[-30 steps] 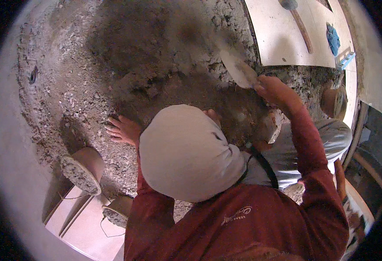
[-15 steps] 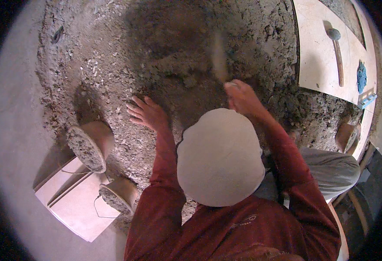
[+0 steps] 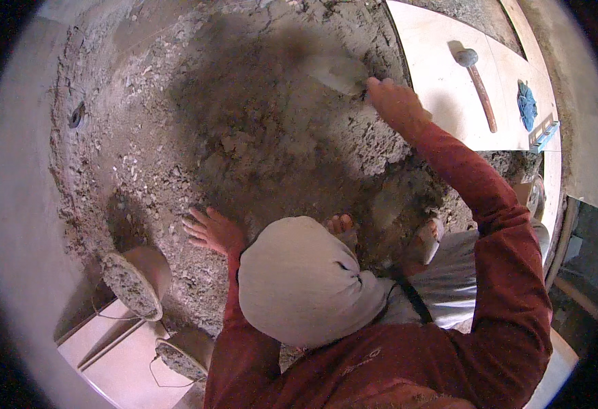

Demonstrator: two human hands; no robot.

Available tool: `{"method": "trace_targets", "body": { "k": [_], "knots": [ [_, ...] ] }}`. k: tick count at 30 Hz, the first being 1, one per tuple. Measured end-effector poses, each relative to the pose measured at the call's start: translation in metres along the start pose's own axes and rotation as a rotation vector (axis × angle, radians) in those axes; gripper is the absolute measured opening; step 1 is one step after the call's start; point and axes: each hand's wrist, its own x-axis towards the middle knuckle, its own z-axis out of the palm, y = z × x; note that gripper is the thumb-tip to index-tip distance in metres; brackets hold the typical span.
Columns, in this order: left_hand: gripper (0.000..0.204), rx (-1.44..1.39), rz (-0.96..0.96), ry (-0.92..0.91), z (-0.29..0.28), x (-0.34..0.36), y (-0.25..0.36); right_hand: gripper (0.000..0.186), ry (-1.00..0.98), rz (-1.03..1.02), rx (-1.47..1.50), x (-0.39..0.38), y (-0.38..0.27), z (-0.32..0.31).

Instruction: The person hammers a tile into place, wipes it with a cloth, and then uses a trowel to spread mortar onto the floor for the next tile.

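My right hand [image 3: 397, 105] is closed around the handle of a trowel, at the upper right of the mortar bed. The blurred grey blade of the trowel [image 3: 340, 73] stretches left from my fist, low over the damp mortar [image 3: 265, 150]. My hand hides most of the handle. Farther left and nearer, my left hand [image 3: 211, 230] rests palm down on the crumbly mortar with its fingers spread, holding nothing. My bare foot [image 3: 338, 223] shows beyond the pale cap.
Pale tiles [image 3: 442, 65] lie at the right, bearing a mallet [image 3: 479, 92], a blue cloth-like bundle [image 3: 526, 105] and a light-blue level [image 3: 544, 138]. Two mortar buckets [image 3: 135, 279] [image 3: 184, 354] stand at the left beside stacked tiles [image 3: 128, 382]. Another bucket [image 3: 536, 194] is at the right.
My right hand has swung away and to the right with the trowel, whose blade now points left instead of straight ahead. My left hand stays spread on the mortar.
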Motion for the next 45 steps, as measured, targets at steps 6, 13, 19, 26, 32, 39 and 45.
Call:
{"method": "trace_targets", "body": {
  "k": [6, 13, 19, 26, 32, 39, 45],
  "knots": [
    [0.059, -0.039, -0.051, -0.056, 0.0, 0.0, 0.005, 0.009, 0.043, 0.212, -0.01, 0.045, 0.08, 0.052],
    [0.058, -0.028, -0.057, -0.005, 0.013, 0.004, 0.014, 0.033, -0.148, 0.271, 0.589, 0.109, 0.106, 0.048],
    [0.056, 0.165, 0.008, -0.002, 0.002, 0.002, 0.007, 0.03, -0.475, 0.317, 1.396, 0.105, 0.139, -0.023],
    [0.059, -0.016, 0.021, 0.144, 0.029, -0.001, -0.006, 0.03, -0.671, 0.616, 2.357, 0.134, 0.055, 0.038],
    [0.061, -0.046, -0.059, 0.043, 0.023, 0.004, 0.01, 0.028, -0.604, 0.326, 1.987, 0.186, -0.086, 0.014],
    [0.057, 0.056, -0.006, -0.071, -0.011, 0.003, 0.008, 0.017, 0.128, -0.351, 0.286, 0.136, -0.096, -0.027],
    [0.057, -0.083, 0.017, 0.071, 0.008, 0.002, 0.008, 0.014, 0.173, -0.252, -0.09, 0.134, -0.013, 0.0]
  ]
}}
